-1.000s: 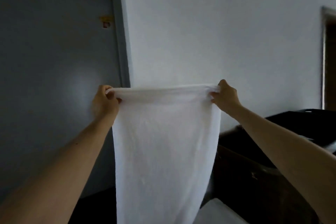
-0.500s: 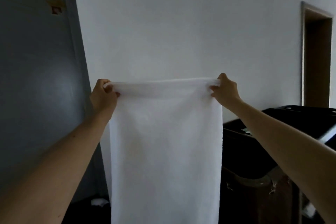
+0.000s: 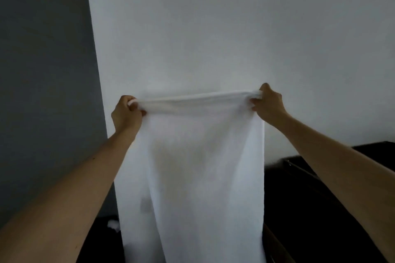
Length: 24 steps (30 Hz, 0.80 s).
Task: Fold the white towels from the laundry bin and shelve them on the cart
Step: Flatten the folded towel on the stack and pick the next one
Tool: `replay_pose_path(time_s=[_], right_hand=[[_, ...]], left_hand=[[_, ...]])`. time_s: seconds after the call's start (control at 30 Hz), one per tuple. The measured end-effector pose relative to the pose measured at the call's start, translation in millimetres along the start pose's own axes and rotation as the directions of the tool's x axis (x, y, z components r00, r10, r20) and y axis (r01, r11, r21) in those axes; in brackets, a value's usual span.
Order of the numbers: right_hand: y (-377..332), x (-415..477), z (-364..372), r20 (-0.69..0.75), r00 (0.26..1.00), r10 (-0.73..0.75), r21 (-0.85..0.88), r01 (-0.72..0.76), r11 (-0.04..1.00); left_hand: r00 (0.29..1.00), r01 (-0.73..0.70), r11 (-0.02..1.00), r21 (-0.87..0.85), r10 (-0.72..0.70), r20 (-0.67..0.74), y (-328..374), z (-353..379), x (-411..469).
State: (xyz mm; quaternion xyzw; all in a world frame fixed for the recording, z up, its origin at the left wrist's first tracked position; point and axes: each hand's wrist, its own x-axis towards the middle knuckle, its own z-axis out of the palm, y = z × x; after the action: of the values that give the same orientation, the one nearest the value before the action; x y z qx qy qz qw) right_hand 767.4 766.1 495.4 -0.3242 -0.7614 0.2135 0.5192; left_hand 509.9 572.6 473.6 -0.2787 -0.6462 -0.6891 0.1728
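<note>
Towel (image 3: 198,166): soft matt white cloth. Wall (image 3: 213,28): smooth matt paint. Door (image 3: 42,70): faintly glossy grey.

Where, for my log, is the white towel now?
The white towel hangs mid head view, held between left hand and right hand, before the wall.

Plain white cloth towel (image 3: 192,166): unfolded, hanging vertically in mid-air, long side down. Top edge pulled taut, roughly level, a little higher at the right, bunched into a thin roll at both corners. Left corner gripped in left hand (image 3: 126,113), right corner in right hand (image 3: 268,104). Body hangs flat with soft lengthwise creases. Faint grey patch low on left; stain or shadow, cannot tell. Bottom edge out of frame.
</note>
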Motion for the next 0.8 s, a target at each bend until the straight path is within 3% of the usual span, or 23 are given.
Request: replay_pose_path(time_s=[0.23, 0.43, 0.8], right_hand=[[39, 33, 44, 0.105, 0.994, -0.007, 0.095, -0.003, 0.995], [54, 45, 92, 0.187, 0.982, -0.016, 0.070, 0.003, 0.998], [60, 64, 157, 0.174, 0.985, -0.017, 0.088, 0.002, 0.996]], left_hand=[[0.995, 0.051, 0.992, 0.117, -0.040, -0.094, -20, 18, -2], [0.987, 0.103, 0.983, 0.153, -0.082, -0.136, -46, 18, 6], [0.984, 0.135, 0.977, 0.165, -0.112, -0.137, -86, 25, 37]])
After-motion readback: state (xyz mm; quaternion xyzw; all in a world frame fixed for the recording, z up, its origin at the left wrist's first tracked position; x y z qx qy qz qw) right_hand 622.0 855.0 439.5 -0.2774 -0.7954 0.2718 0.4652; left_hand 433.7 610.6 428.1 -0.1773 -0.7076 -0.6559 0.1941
